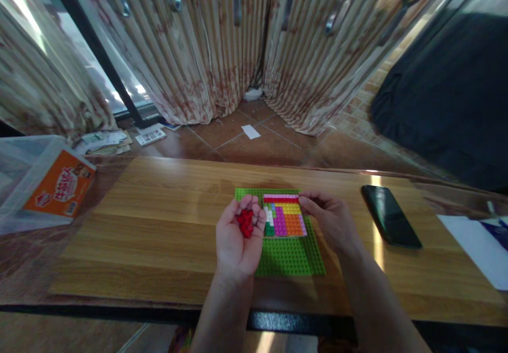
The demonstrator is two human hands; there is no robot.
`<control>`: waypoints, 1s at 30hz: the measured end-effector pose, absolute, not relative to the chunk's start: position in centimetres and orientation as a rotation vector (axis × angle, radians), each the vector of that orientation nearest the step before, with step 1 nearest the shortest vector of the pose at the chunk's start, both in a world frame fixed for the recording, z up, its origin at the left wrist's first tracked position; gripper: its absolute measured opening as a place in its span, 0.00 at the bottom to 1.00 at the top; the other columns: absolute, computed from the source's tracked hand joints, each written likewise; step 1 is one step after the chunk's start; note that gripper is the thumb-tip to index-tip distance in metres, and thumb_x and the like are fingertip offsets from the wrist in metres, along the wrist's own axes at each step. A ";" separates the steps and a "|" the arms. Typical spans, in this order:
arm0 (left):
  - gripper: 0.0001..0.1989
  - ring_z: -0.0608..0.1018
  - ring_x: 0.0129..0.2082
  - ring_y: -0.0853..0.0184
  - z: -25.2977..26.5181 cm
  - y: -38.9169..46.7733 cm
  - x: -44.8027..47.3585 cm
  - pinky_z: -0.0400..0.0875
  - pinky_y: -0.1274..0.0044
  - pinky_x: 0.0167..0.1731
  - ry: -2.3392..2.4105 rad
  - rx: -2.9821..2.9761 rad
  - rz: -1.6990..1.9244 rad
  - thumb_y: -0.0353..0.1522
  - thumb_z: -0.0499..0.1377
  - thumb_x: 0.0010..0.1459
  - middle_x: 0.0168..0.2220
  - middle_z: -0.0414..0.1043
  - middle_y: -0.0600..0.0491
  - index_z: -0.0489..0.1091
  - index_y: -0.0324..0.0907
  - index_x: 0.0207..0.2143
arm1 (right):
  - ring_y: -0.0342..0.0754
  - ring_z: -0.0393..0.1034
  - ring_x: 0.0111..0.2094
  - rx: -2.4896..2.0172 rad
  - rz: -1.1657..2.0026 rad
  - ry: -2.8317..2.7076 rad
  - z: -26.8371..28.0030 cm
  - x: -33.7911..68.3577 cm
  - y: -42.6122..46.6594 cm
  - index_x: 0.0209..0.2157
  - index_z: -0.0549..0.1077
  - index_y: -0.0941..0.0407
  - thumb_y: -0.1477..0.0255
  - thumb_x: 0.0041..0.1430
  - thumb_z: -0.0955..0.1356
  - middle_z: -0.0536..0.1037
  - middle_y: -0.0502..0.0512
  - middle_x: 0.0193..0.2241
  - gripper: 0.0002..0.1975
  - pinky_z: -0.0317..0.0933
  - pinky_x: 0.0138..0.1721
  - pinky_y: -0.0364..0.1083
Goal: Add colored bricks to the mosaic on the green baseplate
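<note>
My left hand [240, 242] is cupped palm up, its fingers curled around several small red toy bricks [246, 223]. It hovers over the left part of a green baseplate [291, 258]. On the plate sits a patch of colourful bricks: a purple block [280, 222], an orange block [293, 225], yellow bricks [291, 208], and a red row [281, 200] with a pink row above it. My right hand [331, 219] pinches thumb and fingers together at the right end of the red row. Whatever lies between those fingertips is hidden.
The plate rests on a wooden table [159, 236]. A black phone [391, 216] and white paper [476, 244] lie to the right. A clear plastic bin [27, 146] with an orange label stands at the left. Striped curtains [190, 51] hang beyond, over a tiled floor.
</note>
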State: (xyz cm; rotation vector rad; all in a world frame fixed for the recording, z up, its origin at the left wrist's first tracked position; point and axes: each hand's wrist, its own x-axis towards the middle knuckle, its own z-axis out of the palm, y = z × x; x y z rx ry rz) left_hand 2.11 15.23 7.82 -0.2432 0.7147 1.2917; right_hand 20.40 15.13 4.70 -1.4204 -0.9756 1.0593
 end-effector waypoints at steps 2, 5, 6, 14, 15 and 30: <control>0.14 0.74 0.24 0.73 7.8 15.2 2.1 0.72 0.79 0.30 0.714 -0.242 1.292 0.28 0.51 0.60 0.26 0.74 0.47 0.73 0.33 0.25 | 0.41 0.68 0.27 -1.393 1.095 -0.946 4.5 20.4 15.3 0.30 0.77 0.56 0.64 0.45 0.74 0.77 0.50 0.26 0.12 0.62 0.29 0.43; 0.14 0.74 0.24 0.73 7.8 15.2 2.1 0.72 0.79 0.30 0.720 -0.239 1.291 0.27 0.51 0.60 0.26 0.74 0.48 0.73 0.33 0.25 | 0.42 0.70 0.28 -1.344 1.176 -0.909 4.3 20.5 15.5 0.32 0.78 0.55 0.64 0.45 0.75 0.78 0.51 0.28 0.12 0.64 0.31 0.43; 0.14 0.74 0.24 0.73 7.8 15.2 2.1 0.72 0.79 0.30 0.723 -0.237 1.291 0.27 0.51 0.59 0.26 0.74 0.48 0.73 0.33 0.25 | 0.43 0.70 0.29 -1.324 1.210 -0.899 4.2 20.5 15.6 0.33 0.78 0.55 0.64 0.45 0.75 0.79 0.51 0.29 0.13 0.65 0.31 0.43; 0.15 0.75 0.25 0.73 7.9 15.2 2.2 0.73 0.79 0.32 0.755 -0.197 1.286 0.27 0.51 0.60 0.26 0.74 0.48 0.73 0.33 0.25 | 0.43 0.71 0.27 -1.208 1.357 -0.886 3.6 20.5 16.4 0.32 0.79 0.54 0.64 0.46 0.74 0.80 0.51 0.28 0.11 0.67 0.32 0.44; 0.15 0.75 0.25 0.73 7.9 15.2 2.2 0.73 0.79 0.32 0.758 -0.196 1.285 0.27 0.51 0.60 0.26 0.74 0.48 0.73 0.33 0.25 | 0.43 0.71 0.26 -1.210 1.352 -0.881 3.6 20.4 16.5 0.31 0.79 0.54 0.65 0.46 0.75 0.79 0.51 0.27 0.10 0.67 0.31 0.44; 0.17 0.78 0.31 0.70 8.5 14.9 2.1 0.74 0.77 0.39 0.655 -0.088 1.258 0.32 0.50 0.62 0.31 0.76 0.46 0.75 0.34 0.29 | 0.38 0.65 0.22 -1.256 1.061 -0.904 4.7 19.7 15.9 0.34 0.78 0.54 0.64 0.52 0.71 0.74 0.47 0.23 0.09 0.62 0.26 0.41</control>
